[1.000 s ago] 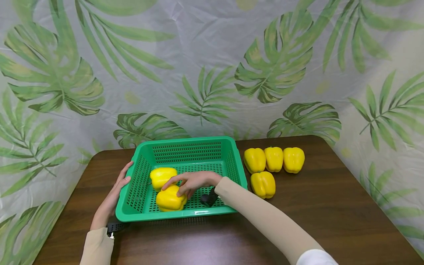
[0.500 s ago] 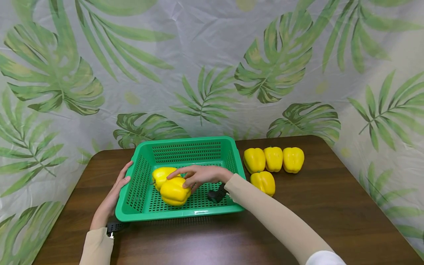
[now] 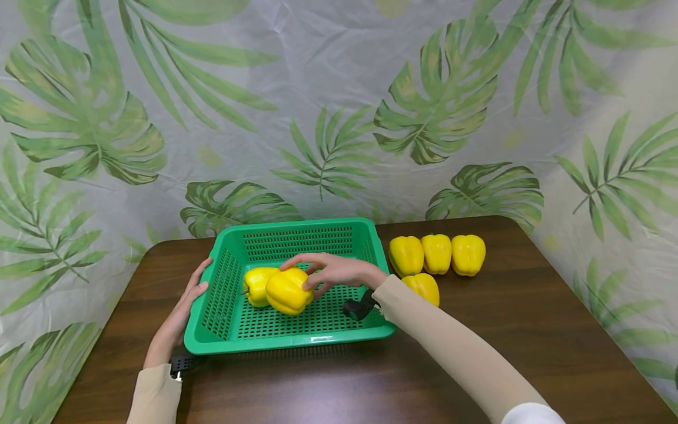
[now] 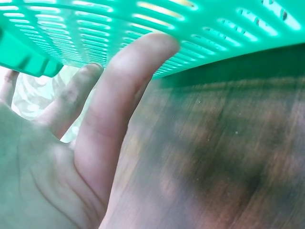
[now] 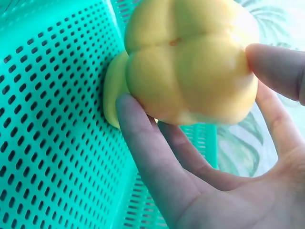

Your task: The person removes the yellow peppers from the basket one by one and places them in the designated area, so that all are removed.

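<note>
My right hand holds a yellow bell pepper between thumb and fingers, over the floor of a green perforated plastic basket. In the right wrist view this bell pepper's lobed end faces the camera. Just left of it a second yellow bell pepper, stem to the left, lies in the basket, partly covered by the held one. My left hand rests against the basket's left outer side, its fingers extended. The left wrist view shows the thumb against the slotted wall.
Several yellow bell peppers sit right of the basket on the dark wooden table. The nearest one is partly hidden by the right forearm. A leaf-patterned curtain hangs behind the table.
My right hand has raised the held bell pepper and moved it right and away from the basket's near wall. The left hand and basket have stayed in place.
</note>
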Tool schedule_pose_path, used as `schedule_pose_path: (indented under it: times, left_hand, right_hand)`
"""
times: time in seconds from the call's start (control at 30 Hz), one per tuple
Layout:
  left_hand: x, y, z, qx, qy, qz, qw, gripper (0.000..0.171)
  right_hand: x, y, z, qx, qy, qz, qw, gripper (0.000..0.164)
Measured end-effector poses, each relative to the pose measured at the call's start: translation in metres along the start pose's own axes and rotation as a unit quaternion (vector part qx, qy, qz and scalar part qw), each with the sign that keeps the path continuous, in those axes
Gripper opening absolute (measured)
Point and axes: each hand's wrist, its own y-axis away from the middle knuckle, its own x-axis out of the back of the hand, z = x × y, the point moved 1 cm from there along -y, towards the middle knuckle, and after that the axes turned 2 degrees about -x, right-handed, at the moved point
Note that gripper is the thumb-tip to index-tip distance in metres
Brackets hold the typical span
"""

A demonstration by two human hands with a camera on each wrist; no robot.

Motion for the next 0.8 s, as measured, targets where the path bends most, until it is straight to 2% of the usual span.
schedule_pose_path:
  times: [0.23, 0.8]
  left_hand:
    - [0.000, 0.000, 0.000, 0.001, 0.002, 0.000, 1.0000, 0.052]
    - [-0.001, 0.001, 0.001, 0.006, 0.007, 0.003, 1.0000, 0.053]
  right_hand:
    - [0.005, 0.011, -0.003, 0.013, -0.015, 0.035, 0.999, 0.051]
    - [0.020, 0.037, -0.005, 0.039, -0.057, 0.078, 0.995, 0.052]
